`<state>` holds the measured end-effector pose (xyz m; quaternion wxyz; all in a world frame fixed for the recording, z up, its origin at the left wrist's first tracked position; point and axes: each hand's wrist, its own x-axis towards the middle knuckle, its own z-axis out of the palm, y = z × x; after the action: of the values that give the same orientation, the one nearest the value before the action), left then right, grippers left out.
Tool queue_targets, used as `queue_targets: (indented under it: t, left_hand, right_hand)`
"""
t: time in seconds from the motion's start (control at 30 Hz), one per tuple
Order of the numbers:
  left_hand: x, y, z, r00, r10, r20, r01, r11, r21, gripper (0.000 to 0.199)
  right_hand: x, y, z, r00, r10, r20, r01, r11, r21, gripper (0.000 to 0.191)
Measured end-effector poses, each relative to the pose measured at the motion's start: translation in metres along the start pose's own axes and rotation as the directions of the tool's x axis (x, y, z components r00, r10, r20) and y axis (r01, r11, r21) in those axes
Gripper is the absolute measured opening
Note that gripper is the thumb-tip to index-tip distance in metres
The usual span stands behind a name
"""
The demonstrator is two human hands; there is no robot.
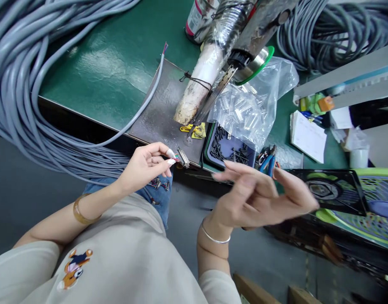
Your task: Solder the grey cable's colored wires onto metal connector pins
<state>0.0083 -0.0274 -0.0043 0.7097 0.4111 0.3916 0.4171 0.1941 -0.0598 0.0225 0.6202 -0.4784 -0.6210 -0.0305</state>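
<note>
My left hand (146, 164) is closed in a pinch on the thin coloured wires behind a multi-pin cable connector (183, 157), held just off the front edge of the bench. Spread fingers show on my right hand (257, 196), slightly blurred and with nothing visible in it. It hovers in front of a dark tray (230, 145) of small black pieces. Blue-handled pliers (268, 162) lie just beyond it. Above the connector, a soldering iron (214, 97) points down beside a white, wrapped tube (196, 86). Several more connectors (157, 183) rest on my lap.
Coils of grey cable (19, 63) fill the left side, and one cable end (160, 69) lies over a dark mat (168, 90). A plastic bag (244, 105) of metal parts, a notepad (307, 137), a black fan (329, 190) and a green-rimmed basket (377, 181) stand to the right.
</note>
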Motion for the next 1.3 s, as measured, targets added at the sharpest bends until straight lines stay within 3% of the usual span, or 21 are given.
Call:
queue_targets:
  t: [0.07,0.1,0.17,0.23,0.5,0.73,0.97,1.13,1.3]
  left_hand:
    - [0.001,-0.001,0.000,1.000,0.006,-0.006,-0.006,1.000,-0.002,0.019]
    - [0.001,-0.001,-0.001,1.000,0.010,-0.005,-0.010,1.000,-0.005,0.018]
    - [0.001,-0.002,-0.002,1.000,0.017,0.010,-0.017,1.000,-0.016,0.017]
    - [0.001,-0.004,-0.005,0.999,0.030,0.036,-0.029,0.999,-0.039,0.016]
    - [0.005,-0.013,-0.014,0.992,0.068,0.107,-0.040,0.969,-0.244,0.012]
    - [0.005,-0.016,-0.022,0.983,0.122,0.138,-0.089,0.970,-0.225,0.018]
    - [0.008,-0.006,-0.011,0.997,0.068,0.029,-0.067,0.998,-0.019,0.022]
    - [0.015,0.001,0.007,0.971,0.195,-0.141,-0.169,0.970,0.174,0.017]
    - [0.022,-0.001,0.016,0.922,0.329,-0.205,-0.257,0.915,0.311,0.012]
  right_hand:
    - [-0.007,-0.002,0.000,0.987,-0.004,0.161,0.024,0.992,-0.124,0.036]
    - [-0.010,-0.002,0.001,0.972,-0.057,0.228,0.095,0.983,-0.159,0.029]
    - [-0.016,-0.002,0.003,0.909,-0.139,0.393,0.223,0.958,-0.178,0.023]
    - [-0.019,0.000,0.008,0.862,-0.199,0.467,0.298,0.943,-0.147,0.021]
    - [-0.031,0.007,0.020,0.914,-0.168,0.370,0.230,0.964,-0.131,0.018]
    - [-0.037,0.006,0.021,0.926,-0.217,0.310,0.261,0.959,-0.109,0.020]
    - [-0.033,0.008,0.027,0.947,-0.075,0.313,0.111,0.989,-0.099,0.020]
    - [-0.033,0.014,0.033,0.943,-0.053,0.328,0.109,0.982,-0.153,0.021]
    - [-0.031,0.021,0.037,0.949,-0.062,0.308,0.113,0.982,-0.149,0.021]
